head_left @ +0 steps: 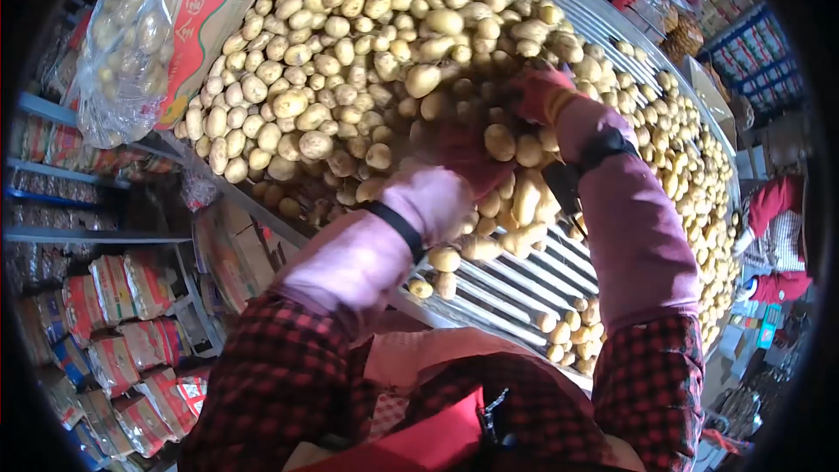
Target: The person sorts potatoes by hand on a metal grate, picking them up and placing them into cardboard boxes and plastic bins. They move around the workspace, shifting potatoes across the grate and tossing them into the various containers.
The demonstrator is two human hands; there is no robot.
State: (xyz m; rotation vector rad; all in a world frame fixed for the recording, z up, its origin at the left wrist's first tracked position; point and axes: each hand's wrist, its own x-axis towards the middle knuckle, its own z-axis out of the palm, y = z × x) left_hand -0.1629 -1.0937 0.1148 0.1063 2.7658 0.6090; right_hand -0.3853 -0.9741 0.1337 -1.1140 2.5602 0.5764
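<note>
A big heap of potatoes covers a slatted metal table. My left hand, in a reddish glove, reaches into the shadowed front of the heap. Motion and shadow smear its fingers, so its grip cannot be made out. Farther up and to the right, my right hand wears a red glove with a yellowish cuff. It lies against the potatoes with its fingers partly visible and apart. Between the hands sit a few loose potatoes. Pink sleeve covers with dark bands are on both forearms.
At the back left, a clear plastic bag of potatoes rests beside a red-and-tan cardboard box. Shelves with packaged goods stand on the left. Another person in red sleeves is at the table's right side. A blue crate is behind.
</note>
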